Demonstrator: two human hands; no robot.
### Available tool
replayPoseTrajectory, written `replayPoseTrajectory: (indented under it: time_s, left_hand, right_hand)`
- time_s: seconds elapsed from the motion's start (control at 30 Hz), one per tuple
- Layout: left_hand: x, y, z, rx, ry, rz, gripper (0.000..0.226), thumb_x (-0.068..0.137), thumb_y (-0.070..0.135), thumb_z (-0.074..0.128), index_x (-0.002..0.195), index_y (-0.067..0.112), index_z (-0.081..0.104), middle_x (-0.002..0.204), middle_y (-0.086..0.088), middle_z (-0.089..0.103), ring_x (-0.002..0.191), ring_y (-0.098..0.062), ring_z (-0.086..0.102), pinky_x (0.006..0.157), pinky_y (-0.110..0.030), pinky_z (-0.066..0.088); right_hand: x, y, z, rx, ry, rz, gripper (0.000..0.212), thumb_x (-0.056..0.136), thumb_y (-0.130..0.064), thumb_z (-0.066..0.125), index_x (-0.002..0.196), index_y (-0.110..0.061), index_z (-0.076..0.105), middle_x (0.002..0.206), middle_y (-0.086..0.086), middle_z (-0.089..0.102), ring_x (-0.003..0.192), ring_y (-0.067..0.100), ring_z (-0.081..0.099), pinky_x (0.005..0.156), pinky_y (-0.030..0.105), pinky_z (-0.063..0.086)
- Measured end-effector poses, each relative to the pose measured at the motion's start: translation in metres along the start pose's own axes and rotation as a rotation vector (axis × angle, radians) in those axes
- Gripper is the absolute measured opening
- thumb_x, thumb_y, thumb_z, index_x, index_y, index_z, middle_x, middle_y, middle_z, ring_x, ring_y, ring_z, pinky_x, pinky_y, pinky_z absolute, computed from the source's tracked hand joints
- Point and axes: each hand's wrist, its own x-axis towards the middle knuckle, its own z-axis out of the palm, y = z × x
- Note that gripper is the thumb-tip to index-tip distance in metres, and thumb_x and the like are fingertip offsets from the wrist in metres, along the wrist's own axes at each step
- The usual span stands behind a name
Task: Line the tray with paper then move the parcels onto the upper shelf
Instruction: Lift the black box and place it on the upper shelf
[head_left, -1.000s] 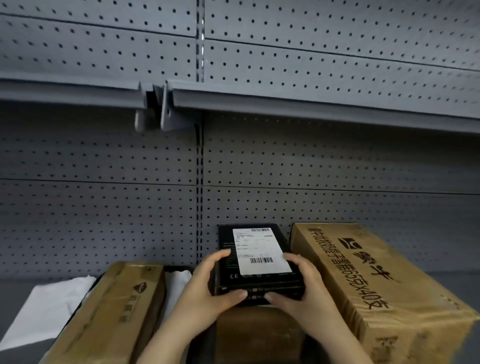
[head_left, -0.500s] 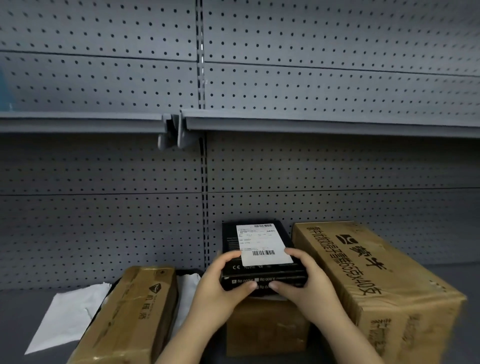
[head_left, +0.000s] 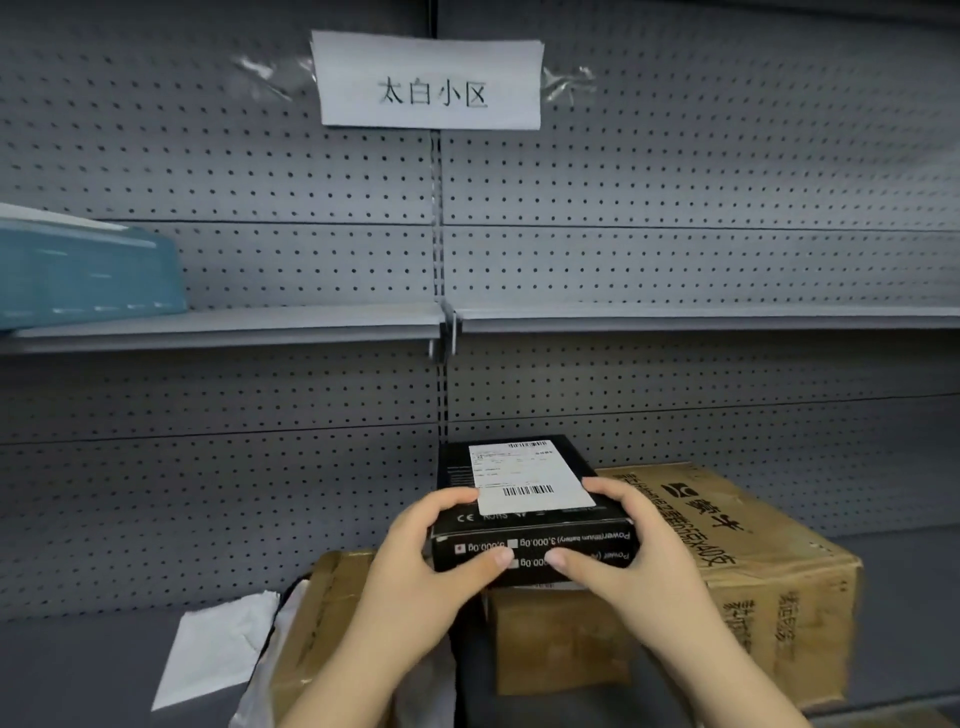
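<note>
The parcel (head_left: 535, 540) sits between the left hand (head_left: 431, 566) and right hand (head_left: 639, 561), above a small carton (head_left: 561, 639), a large carton (head_left: 769, 561) just right, a third carton (head_left: 322, 623) lower left beside paper (head_left: 218, 654); overhead, the upper shelf (head_left: 675, 317) carries a bin (head_left: 78, 275) far left, below a sign (head_left: 431, 83) on the back panel

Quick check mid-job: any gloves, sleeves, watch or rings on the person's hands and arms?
No gloves: the left hand and right hand are both bare, and no rings show on the visible fingers. The left forearm and right forearm are uncovered down to the frame's bottom edge, with no sleeve, watch or wristband in view. The thumbnails look short and unpainted.
</note>
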Motion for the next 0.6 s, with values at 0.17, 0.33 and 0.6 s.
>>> replayPoseTrajectory:
  time_s: [0.17, 0.33, 0.6]
  left_hand:
    - [-0.034, 0.044, -0.028, 0.045, 0.034, -0.005, 0.045, 0.067, 0.029, 0.087, 0.103, 0.045, 0.067, 0.106, 0.018, 0.07, 0.095, 0.003, 0.065, 0.08, -0.015, 0.048]
    - [-0.066, 0.098, -0.049, 0.043, 0.06, -0.029, 0.04, 0.068, 0.023, 0.087, 0.1, 0.042, 0.069, 0.096, 0.025, 0.071, 0.087, 0.005, 0.066, 0.08, -0.023, 0.053]
    - [-0.111, 0.171, -0.082, 0.052, 0.078, -0.035, 0.042, 0.062, 0.032, 0.089, 0.098, 0.041, 0.07, 0.098, 0.016, 0.073, 0.088, -0.003, 0.07, 0.084, -0.027, 0.053]
  right_hand:
    - [-0.03, -0.038, -0.009, 0.048, -0.051, -0.041, 0.058, 0.06, -0.036, 0.087, 0.109, -0.046, 0.057, 0.113, -0.015, 0.064, 0.102, 0.004, 0.063, 0.092, 0.037, 0.053]
    - [-0.052, -0.081, -0.033, 0.03, -0.113, -0.154, 0.054, 0.067, -0.032, 0.085, 0.112, -0.043, 0.056, 0.116, -0.015, 0.06, 0.096, -0.01, 0.058, 0.078, 0.006, 0.045]
    - [-0.077, -0.147, -0.068, 0.074, -0.22, -0.191, 0.048, 0.065, -0.039, 0.084, 0.106, -0.045, 0.059, 0.118, -0.013, 0.059, 0.102, 0.001, 0.061, 0.092, 0.031, 0.052]
